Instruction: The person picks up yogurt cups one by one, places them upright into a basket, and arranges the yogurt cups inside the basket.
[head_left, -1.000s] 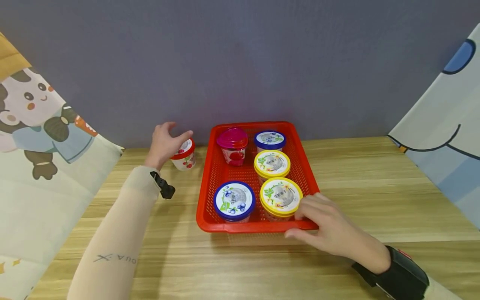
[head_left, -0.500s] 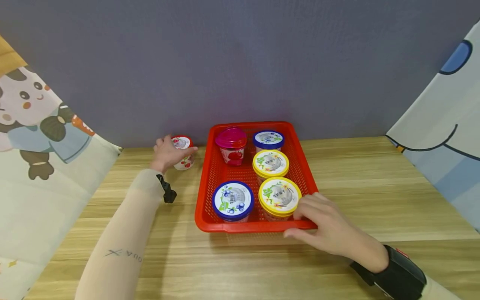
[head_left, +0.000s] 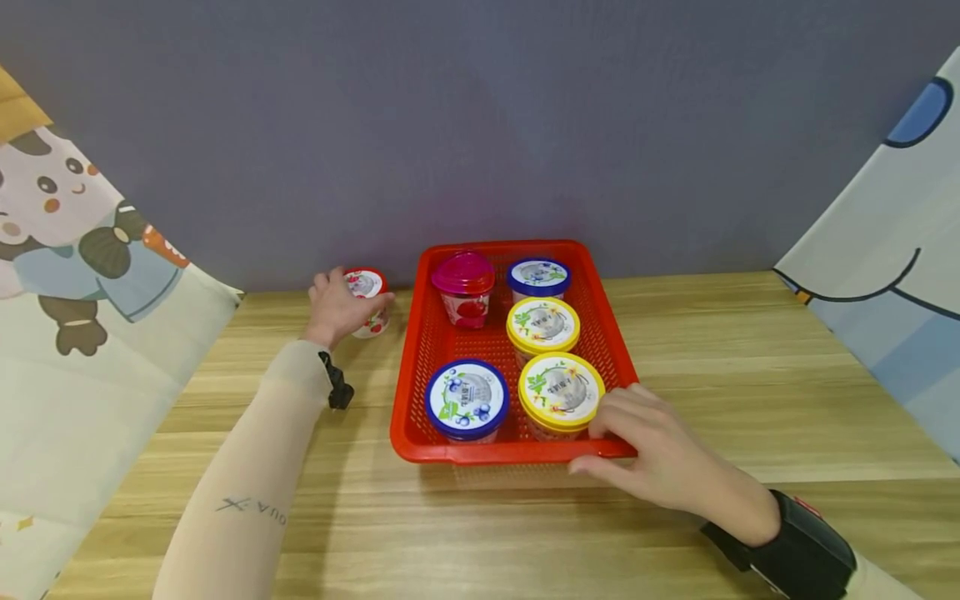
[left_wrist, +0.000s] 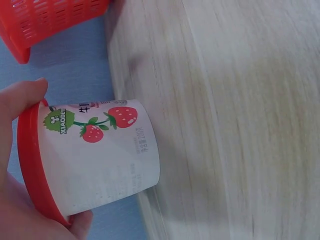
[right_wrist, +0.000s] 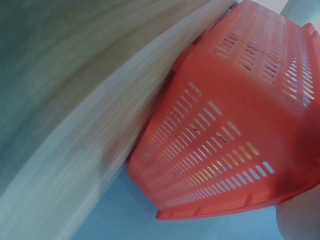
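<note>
My left hand point(head_left: 335, 310) grips a white tub point(left_wrist: 100, 160) by its red lid, thumb on one side and fingers on the other. The tub has strawberries printed on it and stands upright on the table, left of a red plastic basket point(head_left: 517, 454). At the basket's near right corner, my right hand point(head_left: 656, 450) holds the rim, with the thumb outside and the fingers over the edge. Beside those fingers, in the basket, is a yellow-lidded tub point(head_left: 562, 392). The right wrist view shows mostly the basket's slotted side point(right_wrist: 200, 145) and little of the hand.
Also in the basket are a second yellow-lidded tub point(head_left: 543, 325), two blue-lidded tubs point(head_left: 467, 400) and a cup with a domed magenta lid point(head_left: 464, 287). A grey upright panel point(head_left: 480, 125) rises behind the wooden table point(head_left: 720, 350). Printed cloths hang at both sides.
My left hand has come down from above the red-lidded tub and taken hold of its lid; over the last half second it barely moves. The right hand keeps its place on the basket rim.
</note>
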